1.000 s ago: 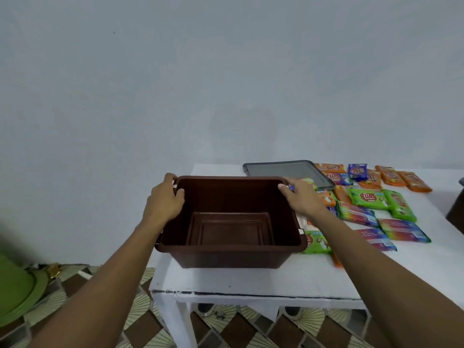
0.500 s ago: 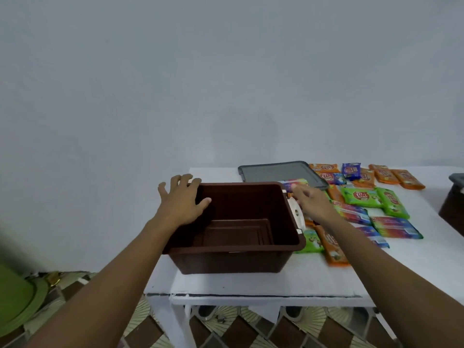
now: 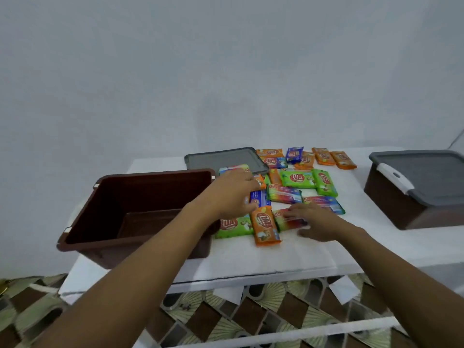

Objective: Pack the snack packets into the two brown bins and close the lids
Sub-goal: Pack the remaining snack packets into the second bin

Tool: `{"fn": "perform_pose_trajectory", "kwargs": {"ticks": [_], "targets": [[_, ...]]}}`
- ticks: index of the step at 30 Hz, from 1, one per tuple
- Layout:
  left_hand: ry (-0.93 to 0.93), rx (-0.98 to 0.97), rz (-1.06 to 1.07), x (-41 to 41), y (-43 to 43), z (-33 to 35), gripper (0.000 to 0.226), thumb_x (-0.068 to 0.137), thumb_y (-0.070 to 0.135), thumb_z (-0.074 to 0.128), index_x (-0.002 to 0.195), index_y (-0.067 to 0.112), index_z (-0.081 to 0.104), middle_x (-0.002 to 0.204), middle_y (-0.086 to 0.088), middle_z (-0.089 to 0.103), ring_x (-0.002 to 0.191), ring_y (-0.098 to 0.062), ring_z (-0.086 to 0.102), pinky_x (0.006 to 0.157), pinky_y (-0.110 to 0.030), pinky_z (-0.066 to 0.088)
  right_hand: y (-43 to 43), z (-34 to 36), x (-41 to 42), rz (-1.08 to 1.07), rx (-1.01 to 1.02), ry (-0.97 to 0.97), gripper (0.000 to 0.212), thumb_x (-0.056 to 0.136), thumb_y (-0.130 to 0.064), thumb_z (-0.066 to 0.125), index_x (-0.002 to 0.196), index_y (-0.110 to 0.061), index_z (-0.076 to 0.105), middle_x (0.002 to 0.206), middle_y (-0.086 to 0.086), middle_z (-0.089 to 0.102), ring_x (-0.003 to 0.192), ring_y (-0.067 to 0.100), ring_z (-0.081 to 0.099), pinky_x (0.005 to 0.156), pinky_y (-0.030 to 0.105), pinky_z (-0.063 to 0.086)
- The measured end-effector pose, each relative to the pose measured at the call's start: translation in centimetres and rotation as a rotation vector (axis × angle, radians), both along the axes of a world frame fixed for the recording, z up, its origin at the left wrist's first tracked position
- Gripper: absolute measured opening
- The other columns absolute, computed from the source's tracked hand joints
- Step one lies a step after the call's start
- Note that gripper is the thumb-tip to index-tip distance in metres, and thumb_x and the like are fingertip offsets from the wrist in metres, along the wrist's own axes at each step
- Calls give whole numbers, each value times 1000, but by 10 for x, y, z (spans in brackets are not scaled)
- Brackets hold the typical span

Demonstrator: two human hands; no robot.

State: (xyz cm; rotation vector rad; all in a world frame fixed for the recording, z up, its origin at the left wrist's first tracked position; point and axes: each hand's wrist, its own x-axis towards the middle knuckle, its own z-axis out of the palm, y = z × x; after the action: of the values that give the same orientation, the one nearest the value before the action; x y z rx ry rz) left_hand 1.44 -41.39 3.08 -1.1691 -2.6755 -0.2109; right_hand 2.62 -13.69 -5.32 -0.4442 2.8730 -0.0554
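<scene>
An open, empty brown bin stands on the left of the white table. Its grey lid lies flat behind it. Several snack packets, orange, green, blue and rainbow-coloured, lie spread to the bin's right. My left hand reaches across the bin's right corner, fingers curled onto the left end of a blue packet. My right hand lies with spread fingers on a rainbow packet. An orange packet and a green packet lie just in front of my left hand. A second brown bin stands at the right, its grey lid on.
The table's front edge runs just below my forearms, with patterned floor tiles beneath. A plain wall rises behind the table. A white latch sits on the second bin's left end. More orange packets lie at the table's back.
Both hands have left the open bin's rim and moved right onto the packets. The view has swung right, bringing the second, lidded bin into sight.
</scene>
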Motion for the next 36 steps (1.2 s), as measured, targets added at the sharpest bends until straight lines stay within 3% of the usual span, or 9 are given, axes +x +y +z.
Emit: {"fn": "perform_pose_trajectory", "kwargs": {"ticks": [7,10,13,16,20,24,27,31,36], "targets": [[-458,-194,456,7,72,-54,55,86,16,66,135,7,43,141,-16,38,125,-30,43,102,-38,42,17,-15,3,41,-88,134,49,85,-44,67,130,-31,52,144,-8,45,132,16,38,106,43,37],[-494,-404,618,8,68,-70,57,87,15,62,138,6,38,144,-24,34,130,-41,35,110,-49,32,18,-10,1,102,-75,177,36,89,-38,64,120,-26,51,128,-2,56,112,16,50,92,31,45],[-486,-462,694,9,57,-78,55,89,4,53,140,6,34,146,-21,30,133,-40,31,110,-52,26,19,-1,0,109,-92,149,35,98,-36,49,131,-25,44,125,3,56,110,19,52,90,33,47],[-456,-430,689,10,54,-78,59,86,1,56,140,8,33,148,-18,21,132,-39,30,109,-53,27,20,2,-5,-64,-257,85,38,103,-33,35,140,-24,36,118,7,61,103,22,60,82,38,55],[-488,-340,644,10,53,-63,60,82,15,69,135,13,39,141,-13,29,119,-35,48,98,-43,45,23,0,-9,-332,-613,-30,48,98,-14,47,143,-20,34,80,9,62,78,21,63,66,41,56],[-564,-243,608,8,59,-50,70,73,29,81,130,16,44,132,-7,48,112,-24,54,89,-35,51,29,2,-3,-460,-844,-197,59,94,-13,58,144,-31,30,110,9,64,91,19,67,67,35,59],[-618,-146,557,4,71,-38,71,72,32,83,130,17,45,129,-3,54,112,-22,54,92,-36,50,32,10,-4,-543,-979,-230,52,94,-11,59,142,-21,40,126,9,56,99,20,63,72,29,57],[-636,-66,456,1,72,-6,78,75,29,81,140,17,39,135,-4,52,118,-23,52,99,-37,46,28,35,-8,-682,-1077,-217,28,96,-15,55,124,-16,56,117,9,62,88,19,67,77,34,56],[-619,-15,392,4,20,42,62,77,31,79,129,17,48,115,0,62,102,-20,59,91,-33,49,-5,76,-16,-542,-986,-144,26,97,-14,51,121,-22,59,111,2,61,87,12,66,67,27,55]]}}
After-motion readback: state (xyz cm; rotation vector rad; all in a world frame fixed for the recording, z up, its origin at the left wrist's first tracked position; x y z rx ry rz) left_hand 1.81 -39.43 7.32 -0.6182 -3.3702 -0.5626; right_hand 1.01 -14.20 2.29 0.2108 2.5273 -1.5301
